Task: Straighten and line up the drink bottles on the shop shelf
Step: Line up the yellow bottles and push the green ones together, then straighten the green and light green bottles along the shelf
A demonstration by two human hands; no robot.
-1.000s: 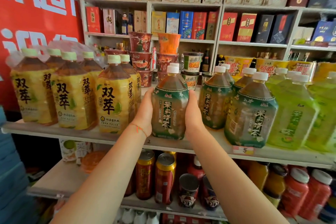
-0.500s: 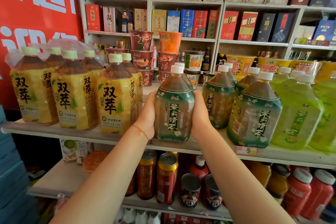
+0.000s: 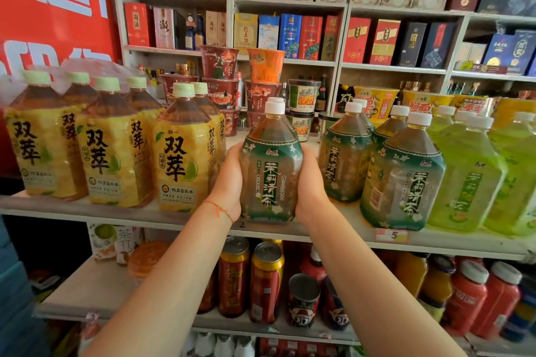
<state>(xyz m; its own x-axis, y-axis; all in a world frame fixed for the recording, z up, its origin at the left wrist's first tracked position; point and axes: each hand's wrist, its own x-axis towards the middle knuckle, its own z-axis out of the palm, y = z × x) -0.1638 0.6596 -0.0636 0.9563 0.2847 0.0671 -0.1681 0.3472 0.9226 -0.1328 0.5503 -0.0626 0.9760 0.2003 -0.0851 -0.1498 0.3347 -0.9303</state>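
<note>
A green-labelled tea bottle point(image 3: 271, 171) with a white cap stands upright at the front edge of the shelf point(image 3: 87, 211), its label facing me. My left hand point(image 3: 229, 180) presses its left side and my right hand point(image 3: 311, 185) its right side, so both hold it. To its right stand more green-labelled tea bottles point(image 3: 403, 180), the front one turned a little to the left, then light green bottles point(image 3: 470, 180). On the left, yellow-labelled tea bottles point(image 3: 181, 153) stand in rows, several still in plastic wrap.
Stacked noodle cups point(image 3: 220, 78) stand behind the bottles. The shelf below holds red cans point(image 3: 265, 284) and red bottles point(image 3: 470, 298). Boxed goods point(image 3: 290, 32) fill the wall shelves behind. A red banner point(image 3: 43, 9) hangs on the left.
The held bottle has turned between my hands so its label faces me squarely. Both hands stay on its sides. The view has shifted slightly.
</note>
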